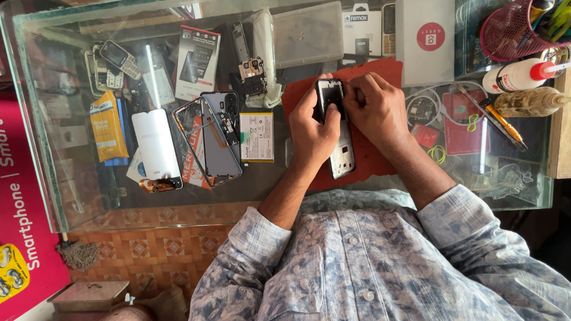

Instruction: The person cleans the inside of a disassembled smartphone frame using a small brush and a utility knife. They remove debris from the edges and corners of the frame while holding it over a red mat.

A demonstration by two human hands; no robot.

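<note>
Head view looks down on a glass bench (46, 130) full of phone parts. Both hands of the person meet over a red mat (373, 153) that lies near the middle of the bench, towards its near edge. On this mat rests an opened phone frame (340, 151), long and silver, with its far end dark. The left hand (313, 132) holds the frame from the left side; its fingers are curled closed around the far end of it. The right hand (379, 110) presses on the same end from the right, with fingers bent and closed on the frame edge. If some small tool is between the fingers, it is hidden.

Left of the mat lie a flat battery (256, 136), a dark phone body (220, 136) with its inside open, and a white back cover (158, 146). Towards the far left corner is a small keypad phone (120, 58). At the far right corner stands a pink mesh cup (509, 29) with pens, and just beside it lie two glue bottles (525, 87) and an orange-handled tool (502, 123).
</note>
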